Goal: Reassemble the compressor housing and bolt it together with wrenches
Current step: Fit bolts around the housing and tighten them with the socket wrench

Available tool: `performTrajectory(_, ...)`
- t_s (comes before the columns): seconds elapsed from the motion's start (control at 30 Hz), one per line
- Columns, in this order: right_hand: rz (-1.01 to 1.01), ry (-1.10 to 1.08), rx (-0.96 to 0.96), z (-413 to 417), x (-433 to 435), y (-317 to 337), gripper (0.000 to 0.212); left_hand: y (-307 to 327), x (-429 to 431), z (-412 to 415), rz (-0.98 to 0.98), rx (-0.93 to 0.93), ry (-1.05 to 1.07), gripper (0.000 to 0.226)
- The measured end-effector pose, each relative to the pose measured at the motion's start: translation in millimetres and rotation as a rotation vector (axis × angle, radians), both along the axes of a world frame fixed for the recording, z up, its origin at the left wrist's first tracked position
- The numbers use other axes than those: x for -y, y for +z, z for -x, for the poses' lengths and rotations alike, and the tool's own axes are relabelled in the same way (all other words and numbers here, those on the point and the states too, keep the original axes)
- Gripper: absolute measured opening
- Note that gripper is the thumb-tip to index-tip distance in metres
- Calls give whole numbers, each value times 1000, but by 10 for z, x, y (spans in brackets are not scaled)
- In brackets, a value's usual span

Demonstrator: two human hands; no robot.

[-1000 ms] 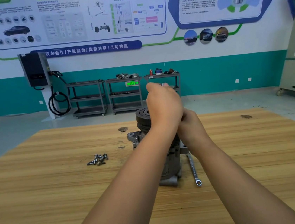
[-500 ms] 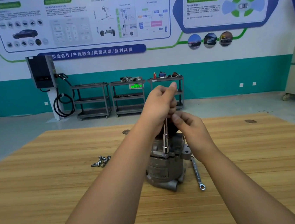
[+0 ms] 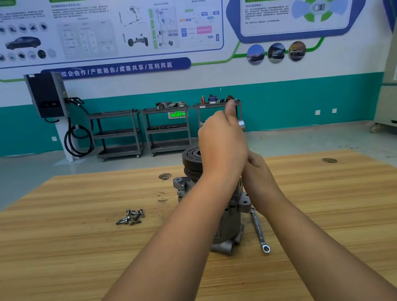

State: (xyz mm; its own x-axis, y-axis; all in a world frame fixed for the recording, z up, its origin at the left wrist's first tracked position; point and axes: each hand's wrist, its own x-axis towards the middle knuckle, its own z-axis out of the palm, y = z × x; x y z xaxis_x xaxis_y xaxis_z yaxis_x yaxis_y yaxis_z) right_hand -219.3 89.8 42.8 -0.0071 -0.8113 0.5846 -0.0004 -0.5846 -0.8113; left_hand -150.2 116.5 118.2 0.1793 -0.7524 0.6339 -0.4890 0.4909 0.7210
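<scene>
A: Where is the compressor [image 3: 232, 220]?

B: It stands on the wooden desk [image 3: 80, 250], right in the middle, between the two arms. Its round black wheel [image 3: 191, 161] is on top.

A: What is the left hand [image 3: 221, 145] doing?

B: It is up in the air over the wheel. The fingers are curled tight into a fist and the thumb [image 3: 230, 105] sticks up. It grips a shiny metal tool [image 3: 241, 124]. Only the end of the tool pokes out on the right side of the fist.

A: And the right hand [image 3: 258, 178]?

B: It is lower down, at the right side of the compressor, tucked behind the left wrist. Its fingers are hidden, so I cannot tell how far it is open or if it holds anything.

A: What else is on the desk?

B: A long wrench [image 3: 259, 230] lies flat just beside the compressor, on its right. The ring end points toward the person. A little pile of bolts [image 3: 131, 217] lies to the left, well apart from the compressor.

A: What is behind the desk?

B: Gray carts [image 3: 167, 129] stand by a green and white wall.
</scene>
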Motion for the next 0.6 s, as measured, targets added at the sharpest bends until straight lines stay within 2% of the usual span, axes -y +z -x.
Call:
performTrajectory(0.13,-10,6,40,-6,-15,-29,46,-81,11,59,114,-90,-10,55)
performTrajectory(0.27,-9,24,59,-3,-24,-22,39,-147,54,74,254,-5,-27,54)
performTrajectory(0.43,14,17,78,12,18,-59,47,-87,129,74,211,17,-19,46)
performTrajectory(0.5,32,23,66,9,40,-60,46,-49,150,20,156,3,-137,41)
performTrajectory(0.6,42,38,64,3,86,-72,47,-7,198,-156,-13,-22,-465,49)
